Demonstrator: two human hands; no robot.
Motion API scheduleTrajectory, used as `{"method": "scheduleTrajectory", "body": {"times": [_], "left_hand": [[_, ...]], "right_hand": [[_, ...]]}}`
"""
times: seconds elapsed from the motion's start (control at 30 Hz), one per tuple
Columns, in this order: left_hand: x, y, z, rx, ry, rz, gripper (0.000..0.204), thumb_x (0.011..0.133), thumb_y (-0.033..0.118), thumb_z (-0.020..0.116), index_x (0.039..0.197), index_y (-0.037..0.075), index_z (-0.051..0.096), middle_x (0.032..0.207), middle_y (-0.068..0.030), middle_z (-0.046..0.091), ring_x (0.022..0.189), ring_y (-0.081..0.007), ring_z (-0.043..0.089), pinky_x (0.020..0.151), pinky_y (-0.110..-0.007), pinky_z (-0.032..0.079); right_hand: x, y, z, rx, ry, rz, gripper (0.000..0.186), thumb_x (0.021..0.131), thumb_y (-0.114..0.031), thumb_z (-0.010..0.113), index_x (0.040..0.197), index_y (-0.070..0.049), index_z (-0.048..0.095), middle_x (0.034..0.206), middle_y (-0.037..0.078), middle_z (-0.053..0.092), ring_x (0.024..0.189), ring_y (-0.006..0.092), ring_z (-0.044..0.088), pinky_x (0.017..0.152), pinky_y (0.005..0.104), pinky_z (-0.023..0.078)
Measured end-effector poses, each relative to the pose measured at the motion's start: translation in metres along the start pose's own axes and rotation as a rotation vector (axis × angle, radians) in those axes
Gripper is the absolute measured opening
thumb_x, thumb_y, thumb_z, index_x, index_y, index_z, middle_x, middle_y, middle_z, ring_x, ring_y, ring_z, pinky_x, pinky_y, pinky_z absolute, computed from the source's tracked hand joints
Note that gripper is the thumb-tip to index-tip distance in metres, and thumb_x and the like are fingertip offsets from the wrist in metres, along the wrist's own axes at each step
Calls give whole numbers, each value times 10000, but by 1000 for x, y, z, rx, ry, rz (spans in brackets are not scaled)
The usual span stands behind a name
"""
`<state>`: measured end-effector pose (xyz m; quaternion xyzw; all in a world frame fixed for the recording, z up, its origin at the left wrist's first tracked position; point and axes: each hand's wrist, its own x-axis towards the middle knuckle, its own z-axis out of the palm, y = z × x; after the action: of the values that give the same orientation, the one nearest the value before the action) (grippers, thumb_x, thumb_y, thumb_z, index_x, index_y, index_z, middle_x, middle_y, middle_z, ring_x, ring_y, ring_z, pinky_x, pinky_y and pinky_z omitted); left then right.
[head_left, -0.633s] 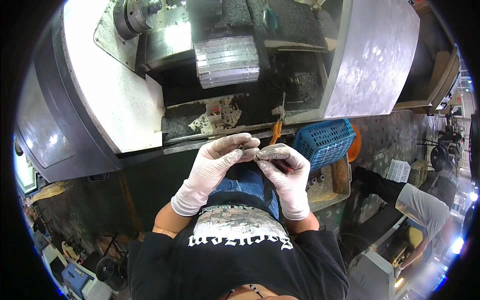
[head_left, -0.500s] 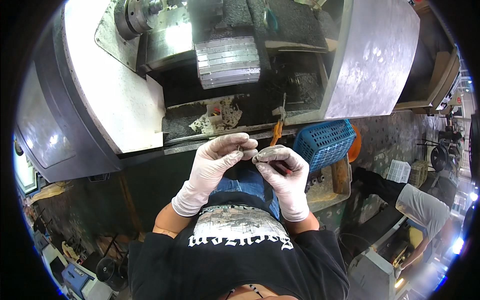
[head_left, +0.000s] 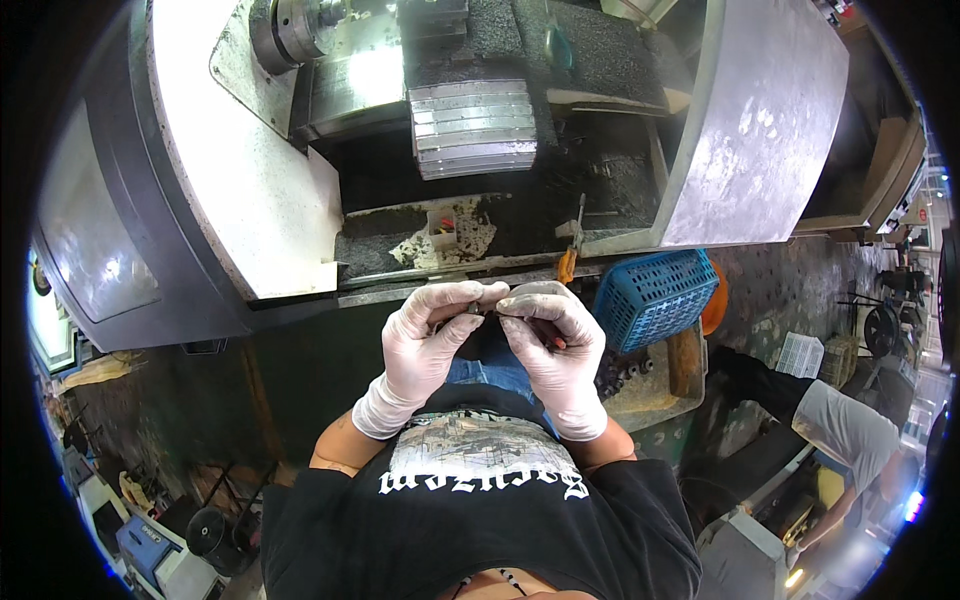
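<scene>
In front of my chest, my left hand (head_left: 422,335) in a dusty white glove is closed, thumb and fingers pinching a small dark piece (head_left: 477,309) whose kind I cannot make out. My right hand (head_left: 560,355), gloved the same way with greyer fingertips, is closed beside it, its fingertips against the left ones at the piece. A small red thing (head_left: 557,342) shows in the curl of the right fingers; the rest of it is hidden. Both hands are over the front edge of an opened lathe, below its chip-covered bed.
Ahead lie the lathe's chuck (head_left: 288,35) and ribbed metal cover (head_left: 474,130). An orange-handled tool (head_left: 567,265) rests on the front ledge, near a small white box (head_left: 441,228). To the right are a blue basket (head_left: 655,300) and a bin (head_left: 650,405) with dark parts. A co-worker (head_left: 850,430) bends over farther right.
My hands have come together: the right has shifted left and up, and its fingertips now meet the left ones at the small piece. The view has shifted slightly.
</scene>
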<state>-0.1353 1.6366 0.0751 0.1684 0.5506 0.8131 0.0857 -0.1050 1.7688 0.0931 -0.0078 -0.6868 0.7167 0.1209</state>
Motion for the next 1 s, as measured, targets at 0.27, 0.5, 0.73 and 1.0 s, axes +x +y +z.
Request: {"method": "scheduleTrajectory", "body": {"times": [0.27,0.5,0.73,1.0], "left_hand": [[-3,-2,1,100,102,114,245,726,-76,534,964,-24,504,981,-173,553,939,-215,532,816,-292,425],[0,0,-1,146,92,91,209,701,-82,557,895,-5,535,964,-162,564,917,-204,543,777,-276,445],[7,0,-4,457,94,253,210,626,-53,640,807,29,572,861,-85,571,770,-151,555,657,-232,456],[5,3,-1,409,176,135,194,615,-63,646,775,21,574,782,-58,548,723,-131,540,633,-217,442]], "right_hand": [[2,5,13,155,58,129,141,680,54,586,795,-26,574,830,28,557,615,15,436,512,131,331],[5,7,12,164,-1,124,144,696,54,574,821,-17,565,829,16,558,631,4,436,528,121,324],[8,13,13,420,20,244,121,709,50,568,823,11,557,862,60,555,777,87,511,700,187,411],[10,22,5,153,-121,0,140,724,61,538,840,-5,580,877,83,546,811,112,513,704,208,419]]}}
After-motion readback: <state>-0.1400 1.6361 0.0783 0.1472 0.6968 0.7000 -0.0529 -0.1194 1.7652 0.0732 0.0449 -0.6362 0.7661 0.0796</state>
